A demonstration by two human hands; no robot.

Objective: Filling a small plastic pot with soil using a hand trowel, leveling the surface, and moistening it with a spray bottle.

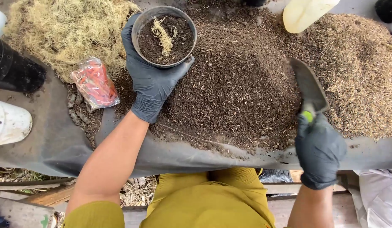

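My left hand (151, 80), in a dark glove, grips a small black pot (142, 25) at the far side of the soil pile. The pot holds dark soil with a few pale roots or moss strands on top. My right hand (319, 151), also gloved, holds a hand trowel (309, 86) by its green handle. The trowel's dark blade points away from me and rests at the right side of the dark soil heap (234, 88).
Pale stringy moss (65, 29) is heaped at the back left, and tan husks (365, 80) at the right. A clear bag with orange contents (94, 83) lies left of my left hand. A black pot (12, 69), a white container (10, 122) and a cream jug (306, 12) stand around.
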